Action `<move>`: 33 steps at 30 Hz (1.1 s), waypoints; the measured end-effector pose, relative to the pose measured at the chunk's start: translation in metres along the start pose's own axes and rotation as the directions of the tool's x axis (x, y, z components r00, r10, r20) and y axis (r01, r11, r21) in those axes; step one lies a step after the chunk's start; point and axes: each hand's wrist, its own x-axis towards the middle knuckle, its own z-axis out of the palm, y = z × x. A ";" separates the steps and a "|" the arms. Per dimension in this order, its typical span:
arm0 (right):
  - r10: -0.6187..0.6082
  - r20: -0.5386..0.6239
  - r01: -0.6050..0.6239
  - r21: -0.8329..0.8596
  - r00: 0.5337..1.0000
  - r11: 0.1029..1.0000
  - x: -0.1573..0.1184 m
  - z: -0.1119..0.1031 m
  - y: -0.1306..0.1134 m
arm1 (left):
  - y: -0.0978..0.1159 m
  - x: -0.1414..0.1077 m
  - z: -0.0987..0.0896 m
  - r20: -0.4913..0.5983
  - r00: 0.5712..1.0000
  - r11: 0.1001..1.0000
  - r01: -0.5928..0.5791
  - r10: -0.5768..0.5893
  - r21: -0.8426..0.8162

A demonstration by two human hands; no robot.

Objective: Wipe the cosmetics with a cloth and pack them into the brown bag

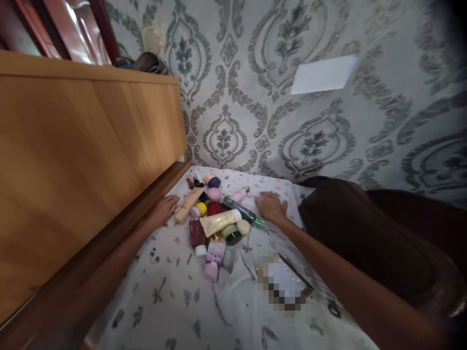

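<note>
A pile of toiletries lies between my two hands on the patterned white cloth (171,282). My left hand (166,211) rests at the cloth's left side, fingers stretched out, close to a peach tube (188,206). Flat on the cloth to the right, my right hand (272,208) holds nothing; nearest it is a dark green bottle (239,209). On top of the pile sits a cream-coloured tube (221,222) with a white cap. Around it are a dark red bottle (197,234), a pink-and-purple tube (214,261), a yellow-lidded jar (199,210) and a pink rounded item (214,195).
A wooden cabinet (91,121) stands along the left. On the right is a dark brown bag-like object (350,228). A blurred-out framed rectangle (286,282) lies on the cloth near my right forearm. Patterned wallpaper (233,97) with a white sheet (324,74) rises behind.
</note>
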 end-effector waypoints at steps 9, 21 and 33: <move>-0.108 0.025 0.109 -0.042 0.994 0.993 -0.051 0.001 0.019 | 0.032 -0.037 -0.045 0.207 0.977 0.996 0.040 -0.056 0.082; -0.169 -0.129 0.169 -0.010 0.977 0.986 -0.063 0.023 0.035 | 0.121 -0.113 -0.061 0.305 0.947 0.994 0.077 -0.097 0.077; -0.198 -0.160 0.190 -0.062 0.967 0.980 -0.069 0.024 0.037 | 0.142 -0.103 -0.042 0.224 0.954 0.964 0.151 -0.201 0.221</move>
